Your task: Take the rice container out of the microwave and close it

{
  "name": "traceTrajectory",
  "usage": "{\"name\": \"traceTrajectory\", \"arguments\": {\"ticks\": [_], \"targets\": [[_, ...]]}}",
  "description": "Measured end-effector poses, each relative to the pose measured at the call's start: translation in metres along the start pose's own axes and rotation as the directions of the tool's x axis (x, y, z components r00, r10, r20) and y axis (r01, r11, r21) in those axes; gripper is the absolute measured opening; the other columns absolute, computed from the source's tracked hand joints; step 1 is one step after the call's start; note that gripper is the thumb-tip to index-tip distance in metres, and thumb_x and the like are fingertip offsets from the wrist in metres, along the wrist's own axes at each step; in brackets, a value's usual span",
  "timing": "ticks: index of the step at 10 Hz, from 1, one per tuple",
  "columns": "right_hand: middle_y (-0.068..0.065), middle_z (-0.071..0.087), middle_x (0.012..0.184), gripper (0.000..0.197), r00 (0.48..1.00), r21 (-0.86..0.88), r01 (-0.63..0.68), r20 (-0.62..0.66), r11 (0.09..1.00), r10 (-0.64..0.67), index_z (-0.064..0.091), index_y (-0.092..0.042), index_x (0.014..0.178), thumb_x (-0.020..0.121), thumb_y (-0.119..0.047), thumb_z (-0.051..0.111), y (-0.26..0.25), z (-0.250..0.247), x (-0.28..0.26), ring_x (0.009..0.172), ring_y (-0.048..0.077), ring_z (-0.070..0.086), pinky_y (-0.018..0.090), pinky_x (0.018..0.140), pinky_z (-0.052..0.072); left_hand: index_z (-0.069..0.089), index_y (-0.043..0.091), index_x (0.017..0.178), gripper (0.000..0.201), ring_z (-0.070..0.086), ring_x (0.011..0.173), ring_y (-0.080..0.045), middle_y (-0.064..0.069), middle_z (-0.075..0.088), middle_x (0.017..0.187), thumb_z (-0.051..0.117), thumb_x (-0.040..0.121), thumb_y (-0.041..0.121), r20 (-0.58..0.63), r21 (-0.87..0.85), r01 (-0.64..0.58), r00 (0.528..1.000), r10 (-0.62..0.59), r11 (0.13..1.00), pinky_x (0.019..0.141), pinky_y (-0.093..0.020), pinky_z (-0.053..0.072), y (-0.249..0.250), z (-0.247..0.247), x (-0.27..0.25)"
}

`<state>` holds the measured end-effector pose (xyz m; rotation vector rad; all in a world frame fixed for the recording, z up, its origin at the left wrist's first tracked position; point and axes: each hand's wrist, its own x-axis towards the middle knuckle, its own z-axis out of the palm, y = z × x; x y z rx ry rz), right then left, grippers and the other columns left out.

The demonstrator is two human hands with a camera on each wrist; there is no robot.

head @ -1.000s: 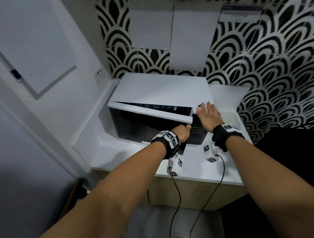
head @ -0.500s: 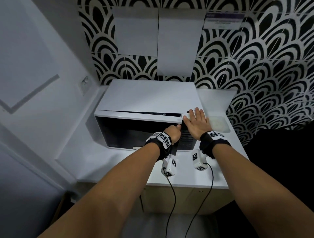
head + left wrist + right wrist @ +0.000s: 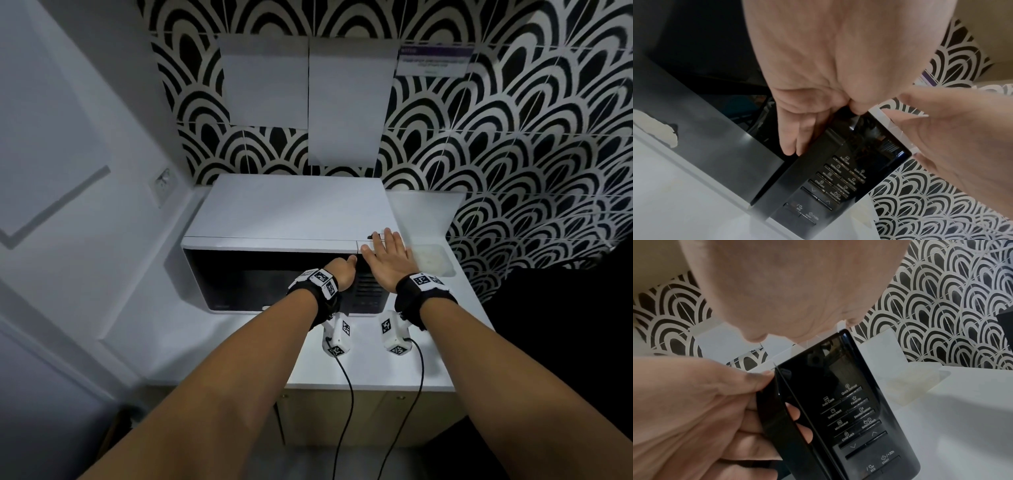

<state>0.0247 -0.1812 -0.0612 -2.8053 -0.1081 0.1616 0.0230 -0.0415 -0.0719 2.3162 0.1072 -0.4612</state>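
— What are you working on?
— You have a white countertop (image 3: 370, 363) over a pale wooden cabinet (image 3: 342, 418), set into a corner.

— What stands on it?
— Your white microwave (image 3: 291, 209) with its dark door front sits toward the back left, filling most of the surface. Just beside it on your right lies a clear rectangular rice container (image 3: 433, 260) with whitish contents, close to the patterned wall. In front of the microwave you have bare counter.
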Motion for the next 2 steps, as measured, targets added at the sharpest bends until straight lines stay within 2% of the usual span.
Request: {"name": "traceTrajectory", "arguments": {"ticks": [1,2], "targets": [[0.002,-0.010,0.166,0.068,0.999,0.003,0.018,0.031,1.000,-0.018,0.001,-0.026,0.156,0.097,-0.057,0.015,0.003,-0.004,0.000,0.152,0.018,-0.013,0.045,0.123,-0.003,0.062,-0.005,0.119,0.063,0.062,0.115,-0.038,-0.024,0.065,0.125,0.028,0.105,0.046,0.020,0.238,-0.033,0.999,0.029,0.971,0.093,-0.037,0.047,-0.002,-0.011,-0.002],[0.003,-0.007,0.166,0.068,0.999,0.018,0.025,0.042,1.000,-0.025,0.005,-0.025,0.156,0.097,-0.056,0.017,0.001,-0.016,-0.002,0.153,0.019,-0.009,0.044,0.123,0.000,0.066,0.002,0.108,0.054,0.065,0.103,-0.035,-0.019,0.069,0.118,0.037,0.100,0.047,-0.011,0.439,-0.096,0.994,0.112,0.893,0.079,-0.034,0.046,-0.001,-0.035,-0.007]]}}
